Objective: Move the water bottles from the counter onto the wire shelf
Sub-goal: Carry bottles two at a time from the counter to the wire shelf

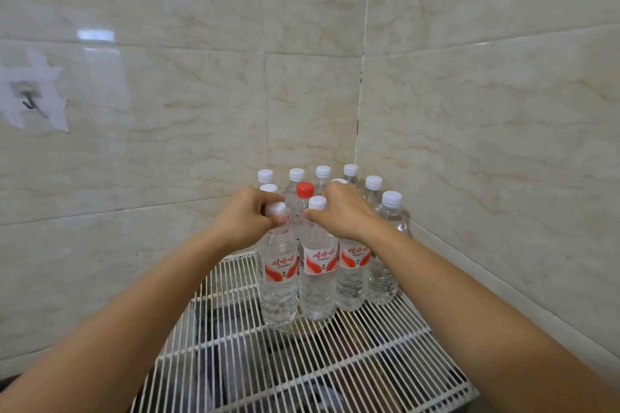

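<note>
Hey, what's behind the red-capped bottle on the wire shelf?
A row of white-capped bottles stands behind the red-capped bottle, then the tiled wall. Their bodies are covered by front bottles, the left hand and right hand.

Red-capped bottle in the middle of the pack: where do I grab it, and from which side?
Take the red-capped bottle at its neck, just under the cap, coming straight down from above. It stands upright, with white-capped bottles packed round its body, so only the top is free. The left hand and right hand grip bottles either side of it.
</note>
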Tool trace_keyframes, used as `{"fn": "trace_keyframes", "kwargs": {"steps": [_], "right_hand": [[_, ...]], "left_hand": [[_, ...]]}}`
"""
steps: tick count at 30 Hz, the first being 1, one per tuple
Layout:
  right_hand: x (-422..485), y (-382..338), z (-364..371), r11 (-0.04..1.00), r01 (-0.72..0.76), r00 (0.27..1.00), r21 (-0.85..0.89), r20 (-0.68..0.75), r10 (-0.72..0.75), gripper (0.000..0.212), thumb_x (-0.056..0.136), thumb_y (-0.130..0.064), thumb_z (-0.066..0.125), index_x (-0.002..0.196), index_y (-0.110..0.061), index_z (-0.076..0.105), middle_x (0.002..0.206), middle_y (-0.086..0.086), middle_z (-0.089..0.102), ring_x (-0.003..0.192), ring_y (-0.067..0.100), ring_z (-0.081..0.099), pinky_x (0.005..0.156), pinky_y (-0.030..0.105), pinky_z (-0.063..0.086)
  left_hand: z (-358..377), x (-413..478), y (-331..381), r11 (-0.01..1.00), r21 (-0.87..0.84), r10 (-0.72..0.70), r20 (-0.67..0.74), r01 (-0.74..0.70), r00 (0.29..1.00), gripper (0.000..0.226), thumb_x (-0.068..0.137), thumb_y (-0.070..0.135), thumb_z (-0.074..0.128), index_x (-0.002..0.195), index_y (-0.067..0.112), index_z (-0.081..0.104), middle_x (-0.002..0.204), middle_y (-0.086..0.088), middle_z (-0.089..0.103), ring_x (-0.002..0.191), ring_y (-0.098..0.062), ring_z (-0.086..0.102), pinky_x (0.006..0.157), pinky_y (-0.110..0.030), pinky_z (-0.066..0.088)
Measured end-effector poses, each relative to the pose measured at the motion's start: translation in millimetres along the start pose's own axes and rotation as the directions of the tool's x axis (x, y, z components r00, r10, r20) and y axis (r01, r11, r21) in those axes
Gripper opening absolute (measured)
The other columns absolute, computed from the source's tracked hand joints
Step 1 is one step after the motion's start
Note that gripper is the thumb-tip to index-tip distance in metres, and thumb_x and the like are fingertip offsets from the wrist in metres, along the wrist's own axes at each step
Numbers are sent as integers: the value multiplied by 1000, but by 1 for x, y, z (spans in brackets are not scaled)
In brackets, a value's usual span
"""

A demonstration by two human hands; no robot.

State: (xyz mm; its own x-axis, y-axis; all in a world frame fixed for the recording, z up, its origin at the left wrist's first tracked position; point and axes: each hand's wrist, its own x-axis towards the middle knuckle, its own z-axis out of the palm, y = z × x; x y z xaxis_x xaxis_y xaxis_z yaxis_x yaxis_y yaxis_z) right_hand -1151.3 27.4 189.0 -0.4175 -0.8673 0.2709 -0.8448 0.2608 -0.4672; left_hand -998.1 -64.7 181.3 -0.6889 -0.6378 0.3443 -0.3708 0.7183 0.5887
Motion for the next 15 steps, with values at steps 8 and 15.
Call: {"fn": "trace_keyframes", "kwargs": {"steps": [8,15], "right_hand": [[5,-3,11,997,-25,998,-73,-63,21,40,87,-33,64,63,-19,36,65,-1,41,71,24,50,55,31,36],[6,-2,14,997,-11,999,-77,-49,7,28,86,-35,67,81,-12,52,78,4,55,74,24,57,59,34,44]], "left_hand": [[7,-7,0,998,-56,-36,-52,33,998,40,86,17,66,125,11,59,109,-6,69,104,-18,63,86,-28,46],[19,-18,-7,995,-103,-32,-127,19,991,48,92,25,58,138,20,46,128,-1,61,114,-15,58,98,-37,48]]}}
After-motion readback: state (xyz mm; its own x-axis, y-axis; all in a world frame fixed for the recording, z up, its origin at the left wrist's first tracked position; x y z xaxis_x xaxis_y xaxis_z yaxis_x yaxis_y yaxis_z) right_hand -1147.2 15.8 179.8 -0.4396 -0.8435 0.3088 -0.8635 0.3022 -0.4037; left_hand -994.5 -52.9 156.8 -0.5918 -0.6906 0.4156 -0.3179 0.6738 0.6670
